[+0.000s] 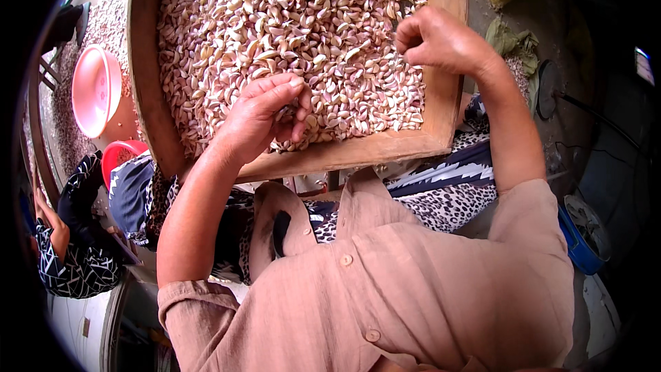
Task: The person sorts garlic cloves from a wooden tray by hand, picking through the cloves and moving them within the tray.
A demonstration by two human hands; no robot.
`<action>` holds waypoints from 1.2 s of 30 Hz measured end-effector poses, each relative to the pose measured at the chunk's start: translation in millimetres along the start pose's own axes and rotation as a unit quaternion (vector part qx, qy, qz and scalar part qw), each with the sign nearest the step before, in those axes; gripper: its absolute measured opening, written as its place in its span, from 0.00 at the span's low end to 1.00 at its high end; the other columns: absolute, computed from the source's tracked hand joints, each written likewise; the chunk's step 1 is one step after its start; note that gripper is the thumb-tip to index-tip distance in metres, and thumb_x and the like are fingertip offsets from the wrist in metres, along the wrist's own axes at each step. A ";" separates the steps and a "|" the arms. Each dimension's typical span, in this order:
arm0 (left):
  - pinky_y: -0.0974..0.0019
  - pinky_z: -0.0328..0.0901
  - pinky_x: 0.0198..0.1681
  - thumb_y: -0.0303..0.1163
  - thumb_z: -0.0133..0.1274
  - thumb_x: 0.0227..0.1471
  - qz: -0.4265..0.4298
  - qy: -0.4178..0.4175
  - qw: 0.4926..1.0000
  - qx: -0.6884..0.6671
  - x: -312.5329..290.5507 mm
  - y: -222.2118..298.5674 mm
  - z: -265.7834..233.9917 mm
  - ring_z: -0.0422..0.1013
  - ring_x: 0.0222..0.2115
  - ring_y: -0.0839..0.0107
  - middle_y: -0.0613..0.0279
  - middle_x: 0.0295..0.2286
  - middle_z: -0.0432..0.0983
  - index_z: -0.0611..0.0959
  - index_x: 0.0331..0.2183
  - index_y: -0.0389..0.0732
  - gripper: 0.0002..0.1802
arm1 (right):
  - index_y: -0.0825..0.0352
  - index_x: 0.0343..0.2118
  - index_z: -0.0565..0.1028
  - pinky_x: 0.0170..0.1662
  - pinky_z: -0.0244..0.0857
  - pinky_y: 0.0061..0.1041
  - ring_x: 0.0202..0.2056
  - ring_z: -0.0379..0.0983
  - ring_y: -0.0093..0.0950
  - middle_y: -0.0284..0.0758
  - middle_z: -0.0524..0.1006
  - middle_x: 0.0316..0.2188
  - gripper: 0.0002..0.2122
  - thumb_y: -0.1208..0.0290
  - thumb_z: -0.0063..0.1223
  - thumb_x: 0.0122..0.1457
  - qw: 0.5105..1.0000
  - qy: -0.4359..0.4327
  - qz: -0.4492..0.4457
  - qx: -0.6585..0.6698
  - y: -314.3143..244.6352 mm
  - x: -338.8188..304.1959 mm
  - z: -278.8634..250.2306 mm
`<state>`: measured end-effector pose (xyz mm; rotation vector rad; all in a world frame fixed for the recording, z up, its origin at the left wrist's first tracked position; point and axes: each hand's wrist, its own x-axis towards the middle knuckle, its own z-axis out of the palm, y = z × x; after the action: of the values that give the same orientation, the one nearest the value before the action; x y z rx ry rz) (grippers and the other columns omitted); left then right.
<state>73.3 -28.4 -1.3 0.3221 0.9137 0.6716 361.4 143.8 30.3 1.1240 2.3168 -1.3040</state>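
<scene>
Facing a wooden tray (337, 153), a person in a tan shirt (385, 282) works over a broad spread of loose garlic cloves (330, 34), pale and purple-tinged, which lies inside the tray and reaches beyond the picture's upper edge. The cloves look light and firm, their papery skins likely slippery and the flesh easily bruised; a clove should be best taken across its plump middle, between thumb and forefinger. Raised wooden sides border the cloves on 3 visible edges, left, right and near, and look likely to catch a low wrist or heel of the hand. Above the cloves, the air between the 2 hands is open, with more room ahead of the left. Outside the tray, at left, a pink basin (93, 93) stands near a smaller red basin (109, 160). The left hand (272, 110), near the front side, has thumb and forefinger brought together, the other fingers loosely curled; the right hand (441, 38), by the right side, is bent into a loose fist. Whether either grips a clove cannot be told.
</scene>
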 end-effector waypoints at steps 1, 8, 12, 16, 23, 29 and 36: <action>0.75 0.59 0.18 0.42 0.50 0.65 -0.002 -0.007 1.000 0.001 -0.4 -1.6 2.7 0.72 0.18 0.74 0.64 0.23 0.74 0.79 0.31 0.39 0.16 | 0.73 0.30 0.80 0.34 0.70 0.20 0.28 0.73 0.17 0.29 0.79 0.24 0.06 0.80 0.60 0.47 0.994 -0.011 -0.039 0.104 -5.5 1.8 -1.1; 0.73 0.66 0.22 0.45 0.42 0.69 -0.041 -0.030 0.996 -0.075 3.5 -13.8 17.4 0.77 0.23 0.70 0.59 0.28 0.78 0.81 0.36 0.37 0.22 | 0.74 0.35 0.82 0.36 0.72 0.22 0.31 0.78 0.19 0.32 0.83 0.29 0.07 0.80 0.61 0.54 0.930 -0.089 -0.180 0.308 -74.6 12.0 46.4; 0.73 0.67 0.22 0.45 0.41 0.69 -0.041 -0.034 0.993 -0.103 3.6 -14.0 14.5 0.78 0.26 0.68 0.58 0.29 0.79 0.81 0.37 0.36 0.22 | 0.71 0.35 0.83 0.37 0.74 0.26 0.29 0.80 0.26 0.37 0.85 0.31 0.09 0.76 0.56 0.52 0.954 -0.006 -0.220 0.205 -75.5 12.7 53.0; 0.75 0.64 0.21 0.39 0.45 0.67 -0.009 -0.066 0.994 -0.082 2.8 -10.8 1.8 0.77 0.24 0.70 0.60 0.29 0.79 0.81 0.36 0.36 0.16 | 0.72 0.35 0.82 0.38 0.74 0.26 0.31 0.80 0.25 0.37 0.84 0.29 0.08 0.77 0.57 0.52 0.972 0.043 -0.173 0.152 -51.9 3.4 27.0; 0.76 0.63 0.19 0.35 0.47 0.67 -0.008 -0.034 0.997 -0.066 8.3 -11.2 2.0 0.77 0.22 0.72 0.62 0.26 0.78 0.80 0.35 0.37 0.13 | 0.72 0.36 0.81 0.36 0.72 0.20 0.30 0.77 0.17 0.30 0.81 0.28 0.06 0.77 0.58 0.56 0.963 0.007 -0.086 0.257 -22.8 3.2 29.1; 0.75 0.65 0.20 0.37 0.45 0.68 -0.017 -0.024 0.999 -0.043 5.6 -13.1 5.4 0.77 0.23 0.71 0.60 0.27 0.77 0.80 0.35 0.35 0.16 | 0.70 0.36 0.81 0.33 0.70 0.17 0.30 0.77 0.17 0.29 0.81 0.28 0.05 0.77 0.59 0.58 0.915 -0.073 -0.067 0.391 -37.1 5.9 22.8; 0.72 0.72 0.28 0.38 0.44 0.69 -0.018 -0.021 0.997 -0.074 3.6 -9.1 16.3 0.79 0.29 0.69 0.59 0.32 0.79 0.78 0.46 0.36 0.16 | 0.73 0.37 0.82 0.39 0.74 0.23 0.32 0.79 0.23 0.35 0.84 0.31 0.07 0.79 0.59 0.55 0.920 -0.086 -0.140 0.355 -70.4 17.3 57.1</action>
<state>91.7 -32.5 1.2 0.1862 0.8236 0.6922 290.3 85.0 31.8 0.7939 1.9545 -2.3659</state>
